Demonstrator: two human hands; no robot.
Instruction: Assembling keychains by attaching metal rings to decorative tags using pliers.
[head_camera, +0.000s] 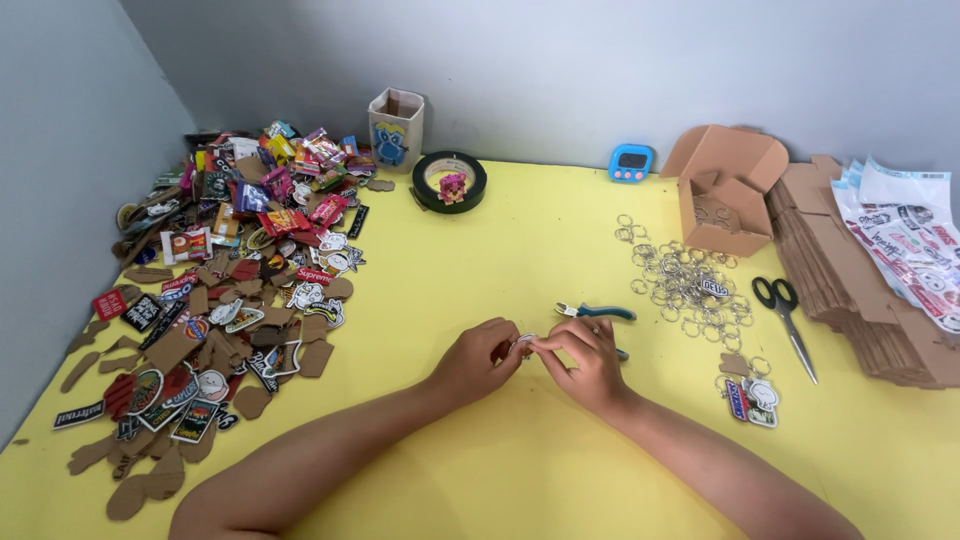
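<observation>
Yellow table. Heap of stickers and cardboard cutouts at left. Small cardboard cup and tape roll by back wall. Blue timer beside open cardboard box. Black-handled scissors near stacked flat cardboard; sticker sheets on top.

A single head-worn camera looks steeply down, close over the yellow table, toward the grey wall.

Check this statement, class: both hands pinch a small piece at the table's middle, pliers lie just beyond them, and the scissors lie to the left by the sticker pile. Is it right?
One slip: the head view shows the scissors on the right, beside the key rings, not by the sticker pile. The left hand, right hand and pliers are as stated.
</observation>
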